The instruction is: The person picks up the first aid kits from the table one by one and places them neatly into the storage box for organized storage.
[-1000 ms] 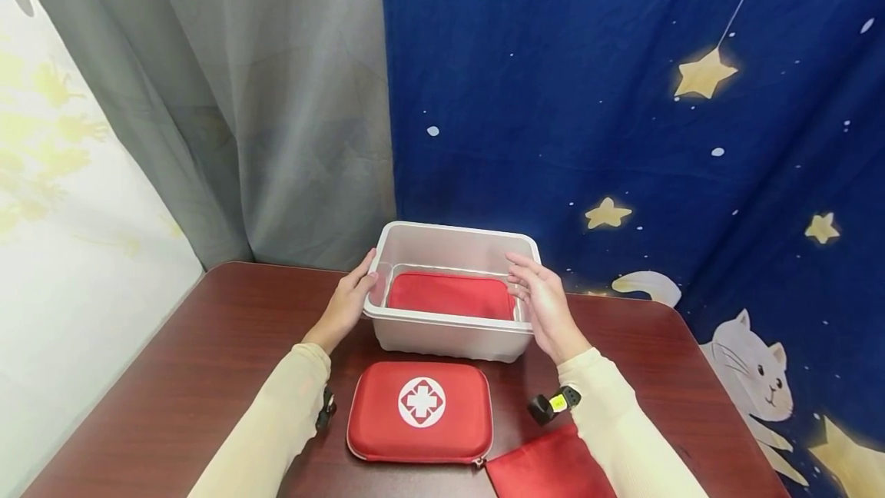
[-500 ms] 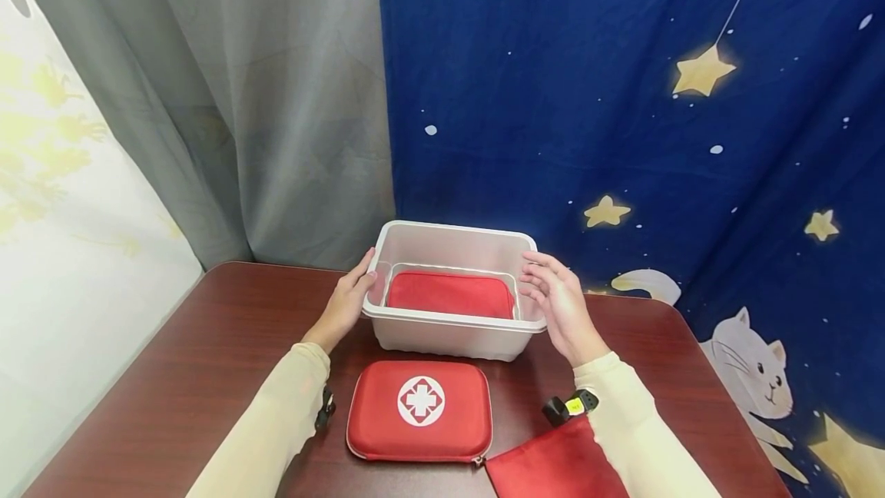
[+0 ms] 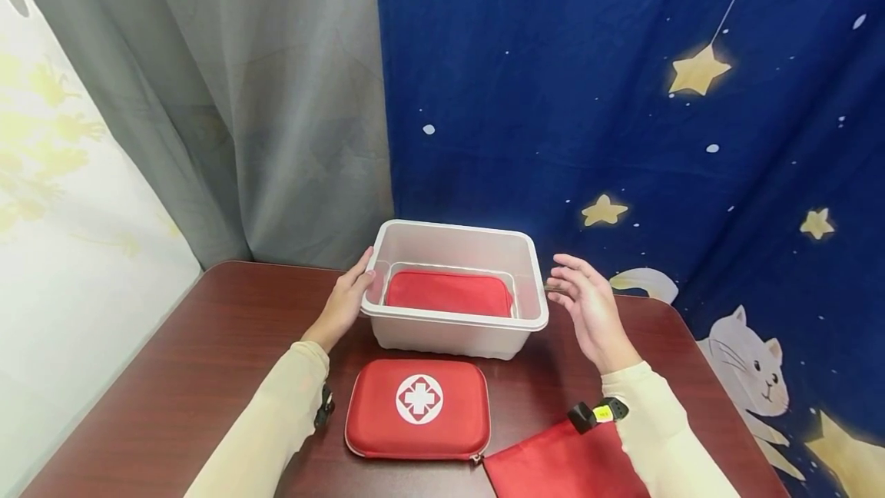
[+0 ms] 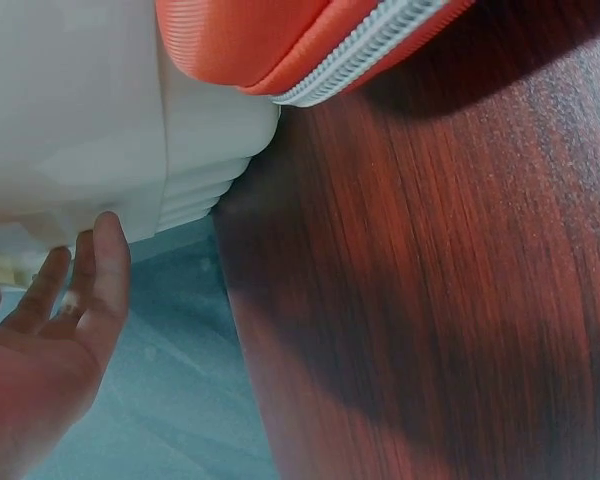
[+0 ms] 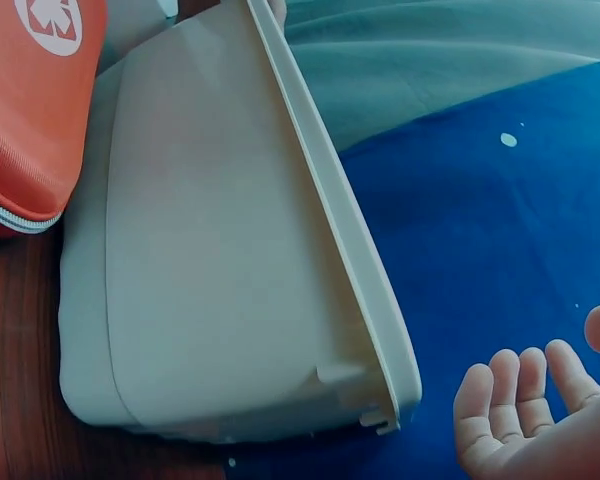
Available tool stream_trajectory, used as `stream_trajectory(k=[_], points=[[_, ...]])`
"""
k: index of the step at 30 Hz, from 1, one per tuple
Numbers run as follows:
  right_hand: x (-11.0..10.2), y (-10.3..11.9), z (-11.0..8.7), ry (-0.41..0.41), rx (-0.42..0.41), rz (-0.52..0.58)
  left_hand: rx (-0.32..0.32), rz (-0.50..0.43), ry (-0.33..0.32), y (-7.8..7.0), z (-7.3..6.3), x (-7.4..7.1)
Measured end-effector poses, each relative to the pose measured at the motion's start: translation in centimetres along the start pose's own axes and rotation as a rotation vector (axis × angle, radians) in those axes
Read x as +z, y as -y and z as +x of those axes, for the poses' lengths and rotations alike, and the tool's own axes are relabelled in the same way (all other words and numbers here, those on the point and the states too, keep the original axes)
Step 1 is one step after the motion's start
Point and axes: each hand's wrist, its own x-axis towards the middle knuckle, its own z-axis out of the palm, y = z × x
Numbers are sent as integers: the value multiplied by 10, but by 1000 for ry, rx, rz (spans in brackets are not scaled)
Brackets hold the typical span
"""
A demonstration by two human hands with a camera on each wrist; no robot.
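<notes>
A whitish plastic bin (image 3: 452, 335) stands at the back of the table with a flat red pouch (image 3: 449, 293) lying on its floor. My left hand (image 3: 343, 300) grips the bin's left rim, thumb over the edge and fingers along the outer wall; those fingers (image 4: 108, 270) show against the wall in the left wrist view. To the right of the bin, my right hand (image 3: 586, 306) is apart from it, fingers loosely bent with nothing in them. A red hard case (image 3: 387, 413) with a white cross lies in front of the bin, its zipper pull at the lower right corner.
Red fabric (image 3: 553, 463) lies at the front right, partly under my right forearm. The dark wooden table (image 3: 200, 375) reaches back to a grey curtain (image 3: 304, 98) and a blue star-patterned curtain (image 3: 518, 98). A white patterned surface (image 3: 76, 275) rises on the left.
My right hand has moved right, from over the bin's right side to outside it. The left hand stays on the rim, and the bin, pouch and case keep their places.
</notes>
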Motion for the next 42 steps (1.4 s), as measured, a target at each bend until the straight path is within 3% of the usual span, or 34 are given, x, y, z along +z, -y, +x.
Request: stream_trajectory(k=[25, 42], points=[[-54, -21, -16, -27, 79, -14, 1, 25, 1, 3, 3, 0], [-88, -36, -29, 32, 156, -163, -12, -4, 26, 3, 4, -1]])
